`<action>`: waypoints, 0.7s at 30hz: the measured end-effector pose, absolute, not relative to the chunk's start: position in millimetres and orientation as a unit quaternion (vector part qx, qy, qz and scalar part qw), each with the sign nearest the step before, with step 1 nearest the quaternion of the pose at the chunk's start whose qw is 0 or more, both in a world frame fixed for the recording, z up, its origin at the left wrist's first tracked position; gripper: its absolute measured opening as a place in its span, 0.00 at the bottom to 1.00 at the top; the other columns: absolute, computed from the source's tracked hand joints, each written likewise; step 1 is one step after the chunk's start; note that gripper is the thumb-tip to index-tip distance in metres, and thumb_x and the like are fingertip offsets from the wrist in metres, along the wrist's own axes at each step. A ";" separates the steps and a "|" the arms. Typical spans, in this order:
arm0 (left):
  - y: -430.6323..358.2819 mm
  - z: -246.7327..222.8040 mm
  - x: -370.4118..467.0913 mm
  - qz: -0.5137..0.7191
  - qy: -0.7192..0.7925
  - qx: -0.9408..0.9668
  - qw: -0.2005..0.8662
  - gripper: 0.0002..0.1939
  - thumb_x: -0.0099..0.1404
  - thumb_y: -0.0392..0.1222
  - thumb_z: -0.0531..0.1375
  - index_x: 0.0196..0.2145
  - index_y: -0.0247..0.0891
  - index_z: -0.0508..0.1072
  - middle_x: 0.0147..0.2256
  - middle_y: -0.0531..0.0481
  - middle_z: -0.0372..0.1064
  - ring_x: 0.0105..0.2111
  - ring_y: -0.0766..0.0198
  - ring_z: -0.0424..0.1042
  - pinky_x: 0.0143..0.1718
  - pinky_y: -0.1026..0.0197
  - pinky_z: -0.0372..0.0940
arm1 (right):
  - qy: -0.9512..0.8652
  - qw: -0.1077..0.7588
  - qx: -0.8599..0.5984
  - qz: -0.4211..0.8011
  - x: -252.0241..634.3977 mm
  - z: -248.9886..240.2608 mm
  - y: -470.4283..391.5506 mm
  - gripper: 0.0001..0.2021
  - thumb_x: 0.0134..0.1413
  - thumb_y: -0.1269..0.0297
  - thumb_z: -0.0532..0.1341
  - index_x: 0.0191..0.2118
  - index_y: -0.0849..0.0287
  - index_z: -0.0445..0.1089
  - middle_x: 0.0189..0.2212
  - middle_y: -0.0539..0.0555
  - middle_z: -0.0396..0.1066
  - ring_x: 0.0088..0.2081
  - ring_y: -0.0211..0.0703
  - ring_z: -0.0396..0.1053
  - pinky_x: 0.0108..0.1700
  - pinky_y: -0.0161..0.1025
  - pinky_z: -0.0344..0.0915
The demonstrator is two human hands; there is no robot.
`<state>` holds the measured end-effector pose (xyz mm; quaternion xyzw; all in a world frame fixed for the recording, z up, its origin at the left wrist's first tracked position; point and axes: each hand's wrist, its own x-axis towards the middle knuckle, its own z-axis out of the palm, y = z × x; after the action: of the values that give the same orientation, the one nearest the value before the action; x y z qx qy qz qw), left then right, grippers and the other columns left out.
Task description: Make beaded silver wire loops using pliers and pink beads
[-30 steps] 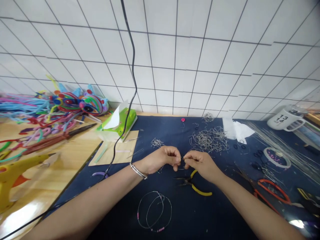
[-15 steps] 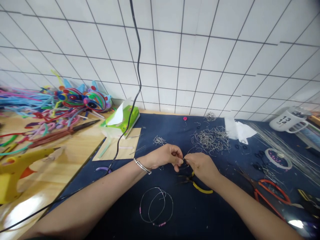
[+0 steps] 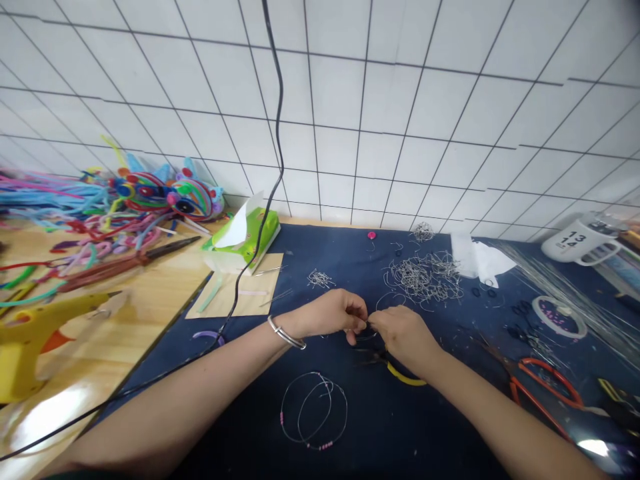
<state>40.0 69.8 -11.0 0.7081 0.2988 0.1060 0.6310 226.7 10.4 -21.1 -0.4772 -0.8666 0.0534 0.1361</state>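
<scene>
My left hand (image 3: 340, 312) and my right hand (image 3: 400, 328) meet fingertip to fingertip over the dark blue cloth (image 3: 240, 400). Both are closed in a pinch. Between them a thin wire (image 3: 369, 333) shows faintly, its greater part hidden by the fingers. Under my right hand lie yellow-handled pliers (image 3: 404, 377), partly covered. Nearer to me, two overlapping wire loops with pink beads (image 3: 326, 445) rest on the cloth. Just beyond my hands are a small heap of metal pins (image 3: 320, 278) and a larger tangle of bent wire pieces (image 3: 425, 277).
Orange-handled scissors (image 3: 550, 380), a round bead dish (image 3: 559, 317) and a white mug (image 3: 575, 241) stand at right. Leftward are a tissue pack (image 3: 267, 233), a yellow glue gun (image 3: 45, 333) and colourful pipe cleaners (image 3: 65, 197). A black cable (image 3: 279, 100) hangs down across the scene.
My hands stay pinched together at nearly the same spot, with small finger movements. The whole view has shifted slightly.
</scene>
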 end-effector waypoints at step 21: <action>61.0 -11.4 44.4 0.150 0.283 0.934 0.160 0.11 0.57 0.27 0.50 0.31 0.36 0.71 0.29 0.49 0.66 0.31 0.64 0.66 0.30 0.64 0.59 | -0.839 0.143 -0.514 0.109 226.7 -18.5 17.2 0.10 0.55 0.70 0.51 0.28 0.58 0.67 0.24 0.50 0.68 0.30 0.38 0.65 0.35 0.34 0.54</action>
<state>44.4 61.0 -11.4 0.9336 0.2828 0.1505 0.1603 226.7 17.2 -18.5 -0.5136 -0.8388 0.1095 0.1435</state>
